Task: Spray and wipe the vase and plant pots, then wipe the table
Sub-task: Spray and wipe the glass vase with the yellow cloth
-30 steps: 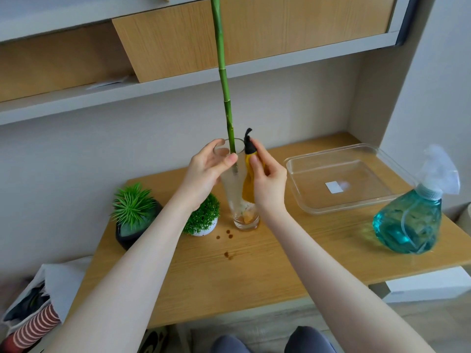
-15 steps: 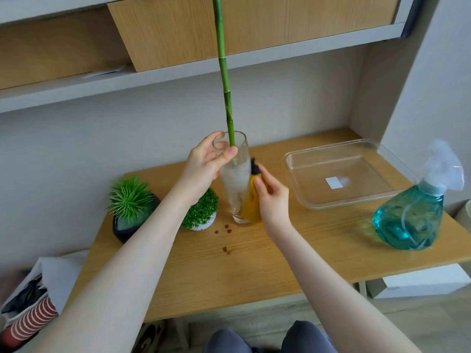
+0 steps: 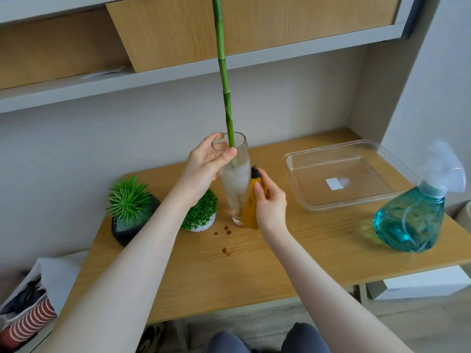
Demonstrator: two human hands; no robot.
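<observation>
Spraying the vase: this looks like the step in hand, early in the task by my reading.
Left hand: the left hand [image 3: 204,164] grips the rim of the glass vase [image 3: 235,184], fingers and thumb curled round its top, steadying it upright.
Right hand: the right hand [image 3: 270,205] is wrapped round a small yellow spray bottle [image 3: 251,207] with a black nozzle, held right against the vase's side.
Vase: it stands on the wooden table [image 3: 254,263] near the middle, a tall green stem [image 3: 225,93] rising out of it; its wall looks misted or foamy — likely wet already, though not yet wiped as far as I can judge.
Plant pots: a dark pot [image 3: 130,225] with a spiky plant and a small white pot [image 3: 200,220] with a round green plant sit just left of the vase, untouched; both seem left to do.
Table stains: brown drops [image 3: 225,230] lie on the table in front of the vase, so the table wipe appears still ahead.
Cloth: none can be seen, so wiping would need one fetched first.
Other things: a large teal spray bottle [image 3: 410,217] stands at the right edge, a clear plastic tray [image 3: 339,171] behind it — neither in use.
</observation>
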